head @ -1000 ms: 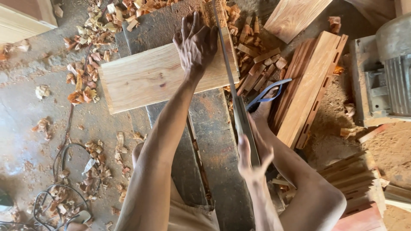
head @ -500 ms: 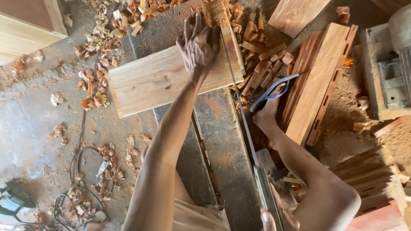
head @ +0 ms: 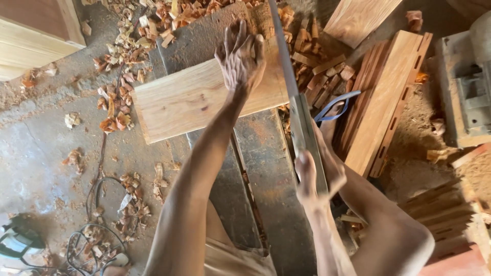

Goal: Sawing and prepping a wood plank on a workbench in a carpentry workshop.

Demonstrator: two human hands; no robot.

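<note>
**Inspector:** Report the hold of each hand first.

**Operator:** The left hand point(head: 240, 56) lay flat, fingers spread, pressing on the pale rectangular wooden board point(head: 204, 97). It grasped nothing; the palm bore down on the board's right end. The right hand point(head: 312, 176) was closed around the near end of the long grey metal straight-edge bar point(head: 302, 122), thumb on one face, fingers wrapped behind.

**Inspector:** Location of the board?

**Operator:** It rested across the dark, dusty machine table point(head: 266, 168), tilted slightly, its right end touching the bar at 3 o'clock from the left hand. Its left end overhung the table edge toward 9 o'clock.

**Inspector:** Orientation of the bar?

**Operator:** It ran from the right hand toward 12 o'clock, passing just beside the left hand's fingertips.

**Inspector:** Surroundings?

**Operator:** A foot in a blue-strapped sandal point(head: 332, 110) stood just right of the bar, at 1 o'clock from the right hand. Reddish-brown stacked planks point(head: 388, 102) lay at 3 o'clock from the bar. Wood offcuts and shavings point(head: 128, 51) were scattered at 10 o'clock from the board. A black cable point(head: 97, 204) lay on the concrete floor at 8 o'clock.
</note>
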